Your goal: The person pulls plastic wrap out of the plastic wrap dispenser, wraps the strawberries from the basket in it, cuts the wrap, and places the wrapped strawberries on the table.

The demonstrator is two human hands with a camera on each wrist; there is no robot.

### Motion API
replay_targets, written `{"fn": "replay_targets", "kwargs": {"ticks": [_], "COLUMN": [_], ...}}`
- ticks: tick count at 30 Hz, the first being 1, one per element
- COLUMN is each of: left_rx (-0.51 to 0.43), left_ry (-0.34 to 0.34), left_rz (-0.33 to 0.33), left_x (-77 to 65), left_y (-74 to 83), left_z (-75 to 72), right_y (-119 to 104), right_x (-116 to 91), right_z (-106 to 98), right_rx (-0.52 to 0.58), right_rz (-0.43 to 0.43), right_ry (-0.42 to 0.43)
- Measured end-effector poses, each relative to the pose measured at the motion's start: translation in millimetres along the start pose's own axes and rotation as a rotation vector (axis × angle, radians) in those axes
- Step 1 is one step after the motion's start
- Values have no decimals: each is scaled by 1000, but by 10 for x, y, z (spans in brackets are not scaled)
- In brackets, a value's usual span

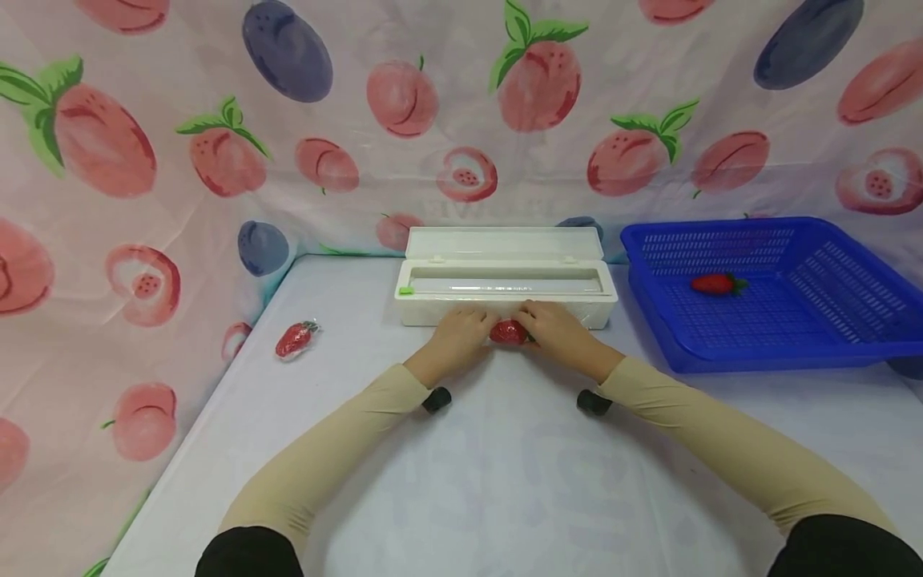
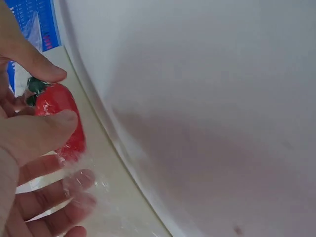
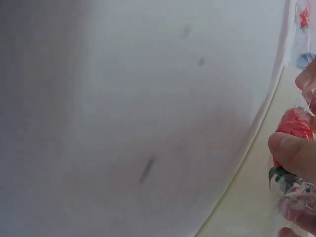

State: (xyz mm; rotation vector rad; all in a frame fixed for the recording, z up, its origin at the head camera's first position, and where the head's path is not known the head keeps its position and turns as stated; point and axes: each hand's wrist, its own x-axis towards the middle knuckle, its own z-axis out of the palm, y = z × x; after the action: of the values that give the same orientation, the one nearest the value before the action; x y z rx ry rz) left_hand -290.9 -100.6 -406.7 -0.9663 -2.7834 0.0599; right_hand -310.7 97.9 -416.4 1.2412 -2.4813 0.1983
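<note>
Both hands meet at the front of a white cling film dispenser (image 1: 425, 312). Between them is a red strawberry (image 1: 509, 332) with green leaves and clear film around it. My left hand (image 1: 459, 335) grips it; in the left wrist view the thumb lies across the strawberry (image 2: 55, 98) and the fingers spread behind, among loose film (image 2: 101, 197). From the other side my right hand (image 1: 561, 335) holds it too, its thumb pressed on the red body near the leaves (image 3: 282, 178) in the right wrist view. The hidden far side of the strawberry faces the palms.
The dispenser's lid (image 1: 505, 242) stands raised at the back, and a green slider (image 1: 406, 290) sits at its left end. A film-wrapped strawberry (image 1: 294, 340) lies at left on the white table (image 1: 534, 481). At right, a blue basket (image 1: 757, 358) contains a strawberry (image 1: 714, 284).
</note>
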Motion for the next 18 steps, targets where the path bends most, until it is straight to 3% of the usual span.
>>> {"fn": "replay_targets", "kwargs": {"ticks": [11,18], "left_rx": [-6,82], "left_ry": [-28,-12], "left_rz": [-49,-40], "left_x": [98,121], "left_y": [80,100], "left_z": [-18,13], "right_y": [-37,-33], "right_x": [8,-17], "right_z": [-3,1], "right_rx": [28,31], "right_rz": [5,19], "right_ry": [-33,-31]}}
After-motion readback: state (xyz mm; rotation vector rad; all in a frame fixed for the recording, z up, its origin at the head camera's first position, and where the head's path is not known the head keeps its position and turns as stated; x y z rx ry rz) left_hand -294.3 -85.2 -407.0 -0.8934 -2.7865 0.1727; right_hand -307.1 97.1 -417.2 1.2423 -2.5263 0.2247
